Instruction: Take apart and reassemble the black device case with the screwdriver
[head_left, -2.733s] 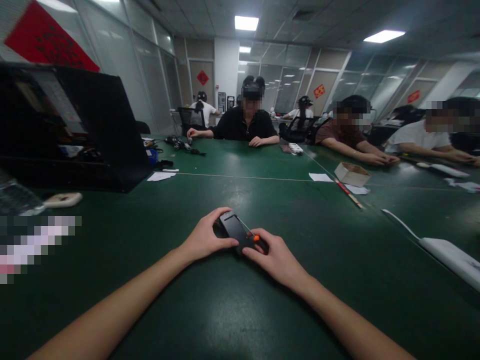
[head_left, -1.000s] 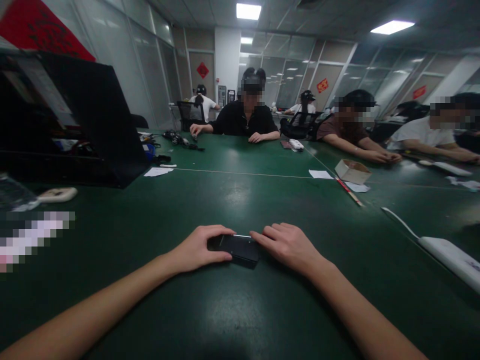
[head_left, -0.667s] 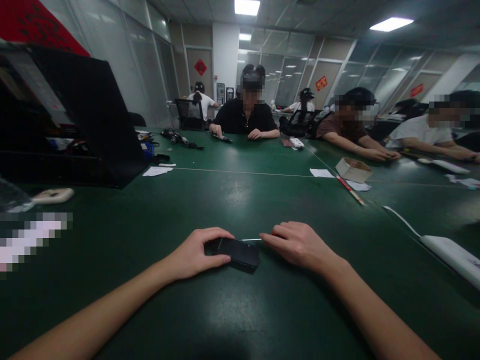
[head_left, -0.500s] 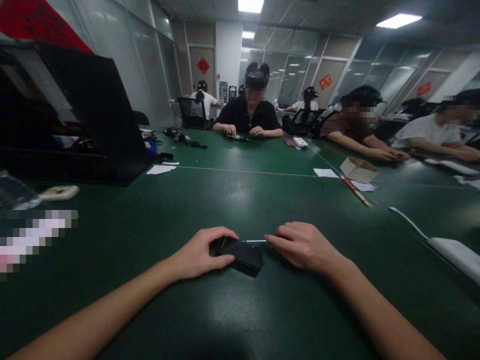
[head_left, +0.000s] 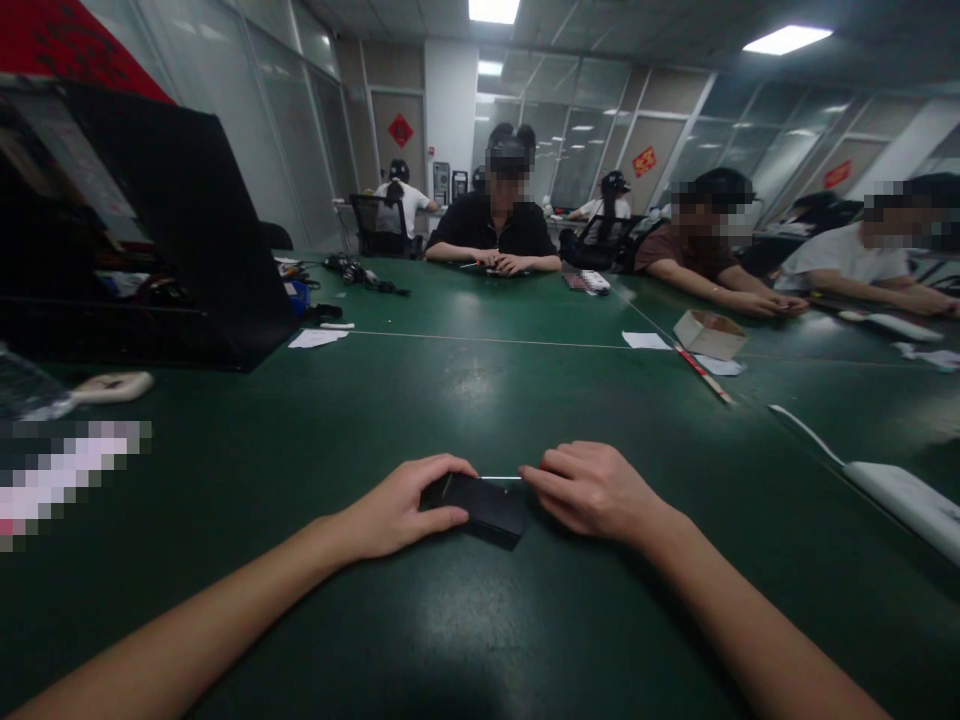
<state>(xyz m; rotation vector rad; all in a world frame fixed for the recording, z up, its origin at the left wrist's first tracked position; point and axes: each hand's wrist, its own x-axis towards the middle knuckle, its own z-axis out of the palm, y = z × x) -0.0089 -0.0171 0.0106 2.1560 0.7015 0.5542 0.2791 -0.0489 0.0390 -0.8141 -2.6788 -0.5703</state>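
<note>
My left hand is closed around the left end of a flat black rectangular box, thumb on the near side and fingers over the far side. The box rests on the green table in front of me. Opposite it, my right hand is closed on a screwdriver. Only the thin metal shaft shows, lying level along the box's far edge and pointing at my left fingertips. The handle is mostly hidden in my fist, and the shaft's tip is hidden behind the box or my left fingers.
A large black open case stands at the left. To the right lie a white power strip, a small cardboard box and a red stick. A person in black sits across the green table; others sit at the right.
My right hand has moved slightly left with the screwdriver, and less of the shaft shows. My left hand stays on the box. The person opposite has brought their hands together.
</note>
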